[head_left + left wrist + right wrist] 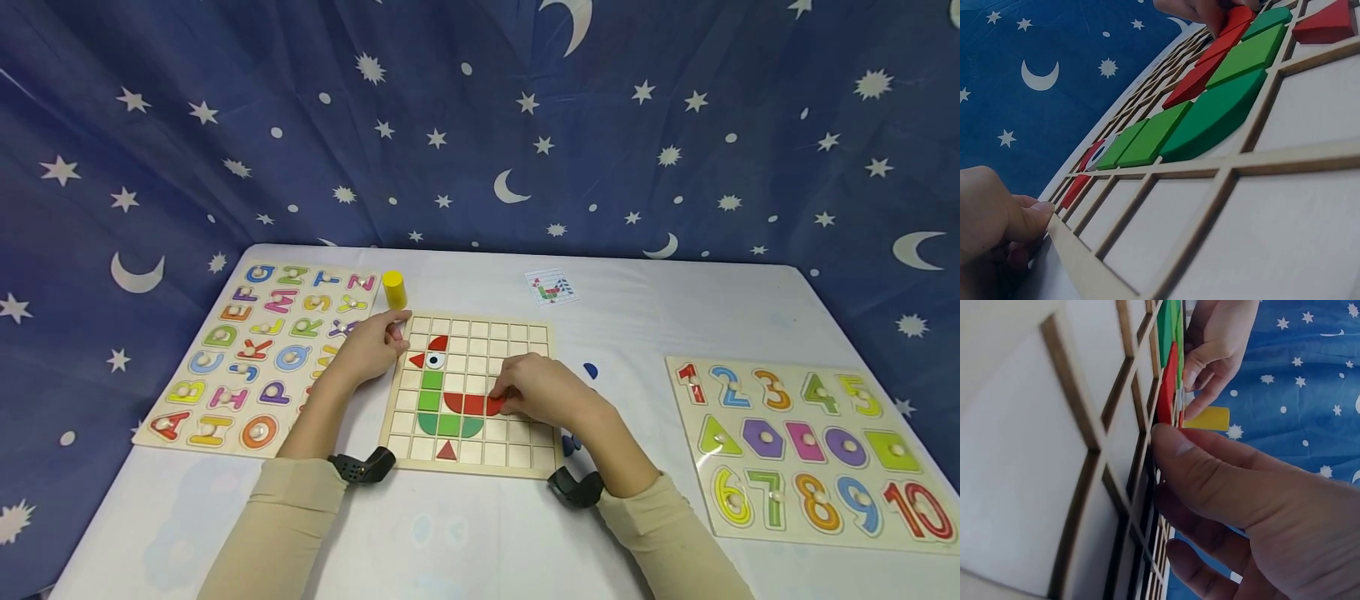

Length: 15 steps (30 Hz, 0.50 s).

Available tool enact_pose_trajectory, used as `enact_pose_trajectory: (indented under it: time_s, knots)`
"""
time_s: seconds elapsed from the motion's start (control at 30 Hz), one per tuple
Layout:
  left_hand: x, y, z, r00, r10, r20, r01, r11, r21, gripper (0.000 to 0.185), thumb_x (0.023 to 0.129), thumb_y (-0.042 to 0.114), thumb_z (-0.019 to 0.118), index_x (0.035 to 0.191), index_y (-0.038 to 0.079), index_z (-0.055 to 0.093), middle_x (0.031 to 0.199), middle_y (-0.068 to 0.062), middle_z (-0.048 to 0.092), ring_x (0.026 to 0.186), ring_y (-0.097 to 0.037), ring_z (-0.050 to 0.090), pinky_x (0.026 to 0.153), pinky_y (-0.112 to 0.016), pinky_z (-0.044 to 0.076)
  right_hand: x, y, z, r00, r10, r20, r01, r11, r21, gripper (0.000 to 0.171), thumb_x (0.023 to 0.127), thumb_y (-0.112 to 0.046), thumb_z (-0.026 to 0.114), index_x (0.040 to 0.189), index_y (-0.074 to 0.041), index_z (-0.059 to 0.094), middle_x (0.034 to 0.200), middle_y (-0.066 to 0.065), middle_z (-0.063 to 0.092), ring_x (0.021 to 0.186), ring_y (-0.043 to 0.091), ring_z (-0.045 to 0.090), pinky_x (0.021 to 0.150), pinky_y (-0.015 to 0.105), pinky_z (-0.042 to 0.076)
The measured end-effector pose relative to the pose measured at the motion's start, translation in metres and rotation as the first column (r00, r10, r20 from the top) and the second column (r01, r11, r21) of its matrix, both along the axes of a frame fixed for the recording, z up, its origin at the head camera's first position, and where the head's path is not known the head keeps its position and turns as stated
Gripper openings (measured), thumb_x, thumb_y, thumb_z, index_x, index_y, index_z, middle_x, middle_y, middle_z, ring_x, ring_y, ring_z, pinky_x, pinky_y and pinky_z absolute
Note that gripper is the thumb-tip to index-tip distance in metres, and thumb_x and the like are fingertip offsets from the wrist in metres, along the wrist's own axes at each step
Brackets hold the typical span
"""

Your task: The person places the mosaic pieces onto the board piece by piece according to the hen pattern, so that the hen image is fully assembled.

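Fingertips of the right hand (543,390) pinch a red piece (494,406) at the right end of a red row on the gridded board (470,452), just above some green pieces (448,426). Slightly spread, the thumb and forefinger of the left hand (371,346) touch the board's far left corner, near a yellow cylinder (394,290).
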<state>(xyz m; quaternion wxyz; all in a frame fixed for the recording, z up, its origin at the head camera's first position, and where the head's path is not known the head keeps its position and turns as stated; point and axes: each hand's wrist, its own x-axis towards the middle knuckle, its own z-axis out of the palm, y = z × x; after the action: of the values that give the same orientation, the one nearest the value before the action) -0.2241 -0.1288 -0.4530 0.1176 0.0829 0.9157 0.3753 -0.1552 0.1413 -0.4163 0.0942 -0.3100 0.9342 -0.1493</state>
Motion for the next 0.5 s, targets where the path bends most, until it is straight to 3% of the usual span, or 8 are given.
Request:
enact_pose_trajectory:
  time_s: [0.5]
  knots:
    - [-0.0012, 0.001, -0.0001, 1.0, 0.004, 0.005, -0.004, 1.0, 0.003, 0.05, 0.092, 0.012, 0.058, 0.14, 0.012, 0.045, 0.092, -0.005, 0.05, 0.083, -0.02, 0.047, 0.077, -0.033, 0.037, 0.0001, -0.0022, -0.0021, 0.993, -0.104, -0.051, 0.106, 0.994, 0.034, 0.016, 0.072, -0.023, 0.082, 0.083, -0.025, 0.07, 0.084, -0.014, 0.065, 0.075, 0.004, 0.056, 0.063, 0.028, 0.046]
